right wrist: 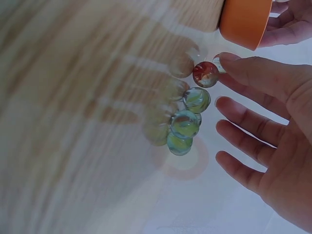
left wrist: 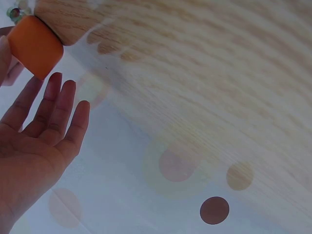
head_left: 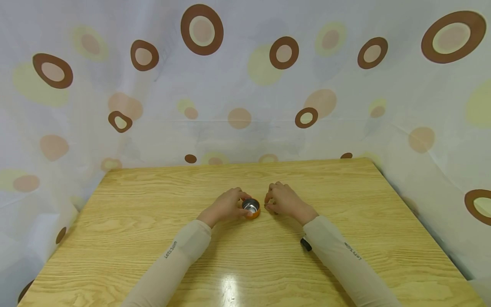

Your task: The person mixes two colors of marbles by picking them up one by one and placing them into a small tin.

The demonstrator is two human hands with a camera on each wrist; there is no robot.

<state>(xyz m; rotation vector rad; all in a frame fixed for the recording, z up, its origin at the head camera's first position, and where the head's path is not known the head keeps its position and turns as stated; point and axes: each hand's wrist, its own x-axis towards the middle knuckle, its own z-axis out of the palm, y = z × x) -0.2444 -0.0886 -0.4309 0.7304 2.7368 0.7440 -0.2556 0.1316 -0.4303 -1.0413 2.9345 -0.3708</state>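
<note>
My left hand [head_left: 227,204] holds a small round orange bowl [head_left: 252,215] with a shiny metal inside, thumb and forefinger at its sides. Its other fingers are spread apart in the left wrist view. The bowl stands upright on the table. Just right of it, my right hand [head_left: 285,200] pinches a clear marble [right wrist: 218,62] between thumb and forefinger, which partly cover it. A red-and-white marble [right wrist: 205,74] lies beside those fingertips. Several greenish glass marbles [right wrist: 185,124] sit in a cluster by the other fingers; the hand mostly hides them in the head view.
The light wooden table [head_left: 153,238] reaches back to a pale curtain [head_left: 238,85] with brown and yellow spots, which also hangs at both sides. A small black object [head_left: 305,244] shows beside the right sleeve [head_left: 333,243].
</note>
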